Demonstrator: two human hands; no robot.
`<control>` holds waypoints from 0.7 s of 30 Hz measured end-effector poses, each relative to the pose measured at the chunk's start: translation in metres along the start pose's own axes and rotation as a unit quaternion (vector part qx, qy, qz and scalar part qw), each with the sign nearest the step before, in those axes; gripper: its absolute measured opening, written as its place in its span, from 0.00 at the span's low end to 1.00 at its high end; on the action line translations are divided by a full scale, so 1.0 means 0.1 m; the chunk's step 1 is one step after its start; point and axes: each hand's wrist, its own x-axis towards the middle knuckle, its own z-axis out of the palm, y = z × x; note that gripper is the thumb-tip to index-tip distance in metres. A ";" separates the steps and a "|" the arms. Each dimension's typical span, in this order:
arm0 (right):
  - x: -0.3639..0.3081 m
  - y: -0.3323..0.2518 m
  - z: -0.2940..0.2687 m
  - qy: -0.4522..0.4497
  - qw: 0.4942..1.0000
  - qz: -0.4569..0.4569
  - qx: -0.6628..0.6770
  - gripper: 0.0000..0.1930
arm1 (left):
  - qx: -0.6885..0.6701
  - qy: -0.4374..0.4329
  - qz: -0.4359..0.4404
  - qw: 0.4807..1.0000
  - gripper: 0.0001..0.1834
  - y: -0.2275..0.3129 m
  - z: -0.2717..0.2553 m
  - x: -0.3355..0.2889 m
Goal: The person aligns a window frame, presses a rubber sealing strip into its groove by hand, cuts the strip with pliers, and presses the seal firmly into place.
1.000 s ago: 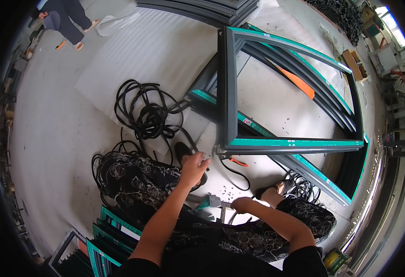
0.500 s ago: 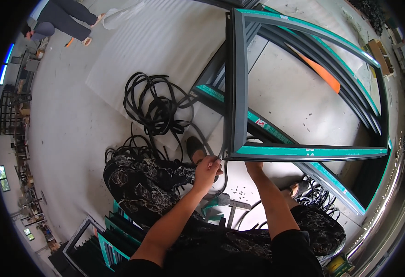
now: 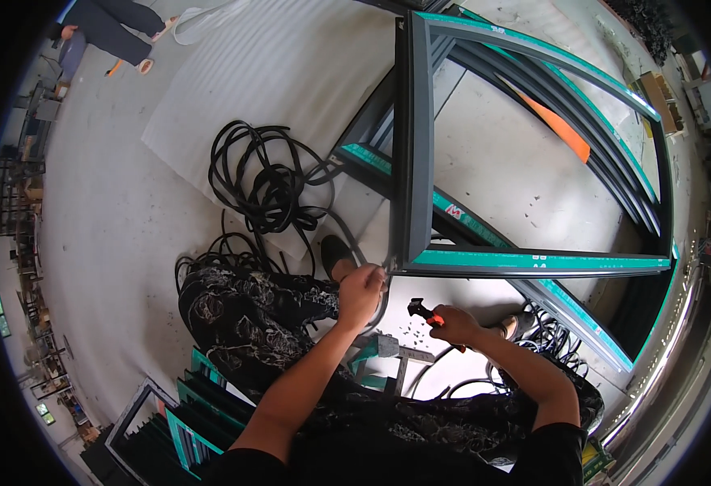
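Observation:
A dark grey rectangular frame with green film along its edges stands in front of me, raised above other frames. At its lower left corner my left hand is closed, fingers pinched on a black rubber strip that hangs down past the hand. Just what the fingertips press is partly hidden. My right hand is below the frame's bottom bar, wrapped round a hand tool with a black head and orange-red handle. The tool's head points up and left, apart from the frame; its exact kind is unclear.
Loose coils of black strip lie on the floor at left. More frames lean under the raised one, with an orange piece among them. Several frames stand at lower left. Another person's legs show at far left.
My right hand has come out from behind the frame's bottom bar, down and toward me, now showing the tool. The left hand stays at the corner, its fingers turned slightly.

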 end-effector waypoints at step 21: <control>-0.52 -0.70 -0.04 -0.026 0.919 0.089 0.382 0.25 | -0.214 0.006 -0.005 0.977 0.10 -0.38 0.15 0.00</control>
